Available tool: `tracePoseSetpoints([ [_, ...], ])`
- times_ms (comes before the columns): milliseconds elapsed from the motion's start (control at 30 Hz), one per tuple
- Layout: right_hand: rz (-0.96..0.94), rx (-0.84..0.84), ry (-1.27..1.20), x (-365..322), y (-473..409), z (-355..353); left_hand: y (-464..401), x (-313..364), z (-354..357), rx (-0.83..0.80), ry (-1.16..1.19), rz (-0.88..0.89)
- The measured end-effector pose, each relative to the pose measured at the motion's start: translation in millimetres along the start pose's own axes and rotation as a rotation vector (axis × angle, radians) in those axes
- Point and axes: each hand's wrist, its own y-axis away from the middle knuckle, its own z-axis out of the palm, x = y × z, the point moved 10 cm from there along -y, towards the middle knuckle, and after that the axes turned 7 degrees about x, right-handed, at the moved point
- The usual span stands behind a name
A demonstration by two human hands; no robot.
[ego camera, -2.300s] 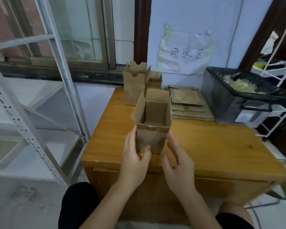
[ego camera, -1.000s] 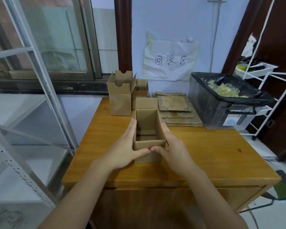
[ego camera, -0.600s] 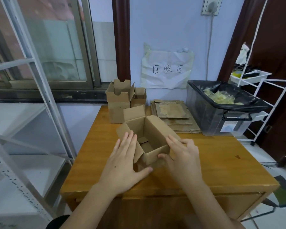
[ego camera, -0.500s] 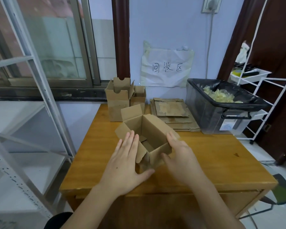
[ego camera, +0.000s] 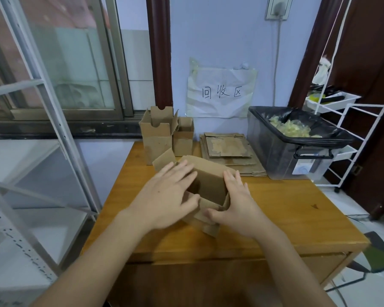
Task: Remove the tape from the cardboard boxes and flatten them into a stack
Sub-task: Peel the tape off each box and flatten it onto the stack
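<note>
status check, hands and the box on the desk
Left hand and right hand flat, pressing the box down. Box half collapsed, not yet on the flat stack. Nothing blocking.

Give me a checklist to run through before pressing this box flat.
1. Both hands on box: left hand and right hand touch it. Ok.
2. Box leaning over: ok.
3. Tape off: cannot tell.
4. Bare table to the right of the box: ok.
5. Flattened stack ready behind: ok.
6. Upright boxes stand apart from it: ok.
</note>
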Motion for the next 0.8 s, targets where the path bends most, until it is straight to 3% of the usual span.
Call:
tracePoseSetpoints([
  [133, -0.015, -0.076, -0.124, 9, 3, 0, -25, -31, 11, -0.110, -0.078, 0.008],
  [300, -0.055, -0.106, -0.192, 13, 4, 7, -15, -64, 51, -0.170, 0.220, -0.107],
  [433, -0.031, -0.071, -0.307, 16, 3, 16, -2, -67, 58, -0.002, 0.476, -0.270],
  [633, 0.053, 0.051, -0.429, 26, 6, 19, 16, -73, 55, 0.380, 0.853, -0.511],
  [800, 0.117, 0.209, -0.407, 42, 23, 18, 37, -75, 64, 0.419, 0.861, -0.510],
])
